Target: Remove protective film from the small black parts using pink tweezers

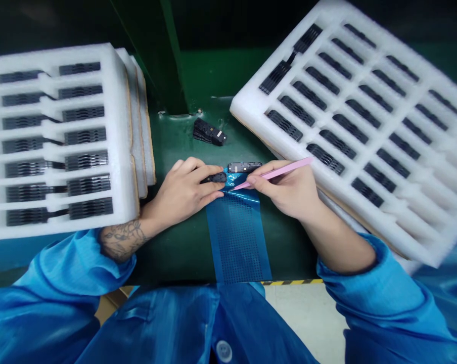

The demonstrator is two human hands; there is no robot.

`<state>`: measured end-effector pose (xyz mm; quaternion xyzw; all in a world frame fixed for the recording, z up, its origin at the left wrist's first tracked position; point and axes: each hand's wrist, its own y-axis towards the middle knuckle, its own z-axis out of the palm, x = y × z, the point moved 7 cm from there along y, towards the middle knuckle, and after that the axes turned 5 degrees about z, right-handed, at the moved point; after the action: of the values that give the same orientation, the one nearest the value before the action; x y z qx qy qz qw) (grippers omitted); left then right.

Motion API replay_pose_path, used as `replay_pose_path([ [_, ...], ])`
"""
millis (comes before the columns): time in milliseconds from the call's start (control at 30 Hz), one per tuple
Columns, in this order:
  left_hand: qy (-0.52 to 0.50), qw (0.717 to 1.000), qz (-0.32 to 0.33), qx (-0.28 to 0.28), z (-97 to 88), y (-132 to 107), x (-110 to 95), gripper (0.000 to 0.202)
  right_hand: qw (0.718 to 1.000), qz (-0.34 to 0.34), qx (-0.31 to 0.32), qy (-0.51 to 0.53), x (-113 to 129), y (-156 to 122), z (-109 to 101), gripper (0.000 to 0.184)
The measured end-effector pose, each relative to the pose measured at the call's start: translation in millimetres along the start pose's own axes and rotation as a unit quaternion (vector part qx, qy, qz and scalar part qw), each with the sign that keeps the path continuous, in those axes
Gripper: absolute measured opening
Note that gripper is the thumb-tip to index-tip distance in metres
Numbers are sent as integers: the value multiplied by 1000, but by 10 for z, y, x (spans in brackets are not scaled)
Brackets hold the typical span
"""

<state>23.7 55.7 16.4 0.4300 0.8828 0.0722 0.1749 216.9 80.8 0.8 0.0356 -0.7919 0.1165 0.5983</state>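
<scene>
Left hand point(181, 194) gripping black part point(214, 178), right hand point(283, 189) pinching pink tweezers point(276, 173) between foam trays point(120, 126)

A green workbench point(175, 253) holds foam trays point(118, 141), blue perforated film point(236, 237) and black parts point(209, 132) (piled).

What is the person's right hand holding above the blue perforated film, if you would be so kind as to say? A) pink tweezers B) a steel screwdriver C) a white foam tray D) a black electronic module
A: the right hand pinches the pink tweezers, their tip reaching down to the blue perforated film.
</scene>
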Motion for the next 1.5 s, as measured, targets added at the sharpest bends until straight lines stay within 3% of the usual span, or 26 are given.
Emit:
replay_pose_path([
  [1500, -10, 1000, -2, -12, 2, 3, 2, 20, 999, 11, -14, 35, 29, 6, 8, 18],
])
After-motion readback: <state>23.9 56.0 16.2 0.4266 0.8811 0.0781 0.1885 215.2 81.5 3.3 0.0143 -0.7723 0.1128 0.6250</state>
